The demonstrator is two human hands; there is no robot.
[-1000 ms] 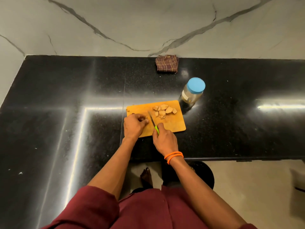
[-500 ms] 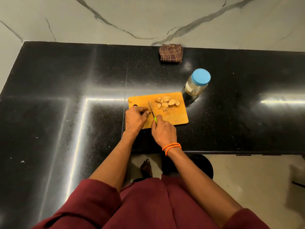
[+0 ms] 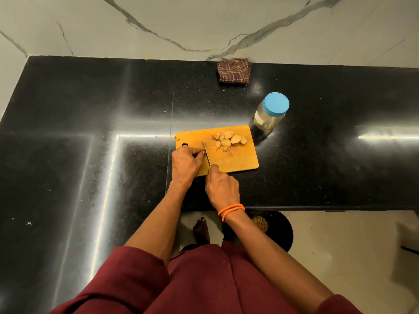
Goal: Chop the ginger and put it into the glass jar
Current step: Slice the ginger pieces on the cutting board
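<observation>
An orange cutting board (image 3: 240, 158) lies on the black counter. Several cut ginger slices (image 3: 229, 139) sit at its far middle. My left hand (image 3: 186, 164) rests on the board's near left part and pinches a small piece of ginger, mostly hidden under the fingertips. My right hand (image 3: 222, 188) grips the green handle of a small knife (image 3: 206, 154), whose blade lies right beside the left fingertips. A glass jar (image 3: 271, 113) with a blue lid on stands upright just beyond the board's far right corner.
A folded brown checked cloth (image 3: 234, 71) lies at the back of the black counter (image 3: 90, 109) against the marble wall. The counter's front edge runs just behind my right wrist. A round black bin (image 3: 277, 232) stands on the floor below.
My head has tilted, so the whole scene shifted in the frame. Both hands stay at the same spot on the board, the knife blade close by the left fingertips.
</observation>
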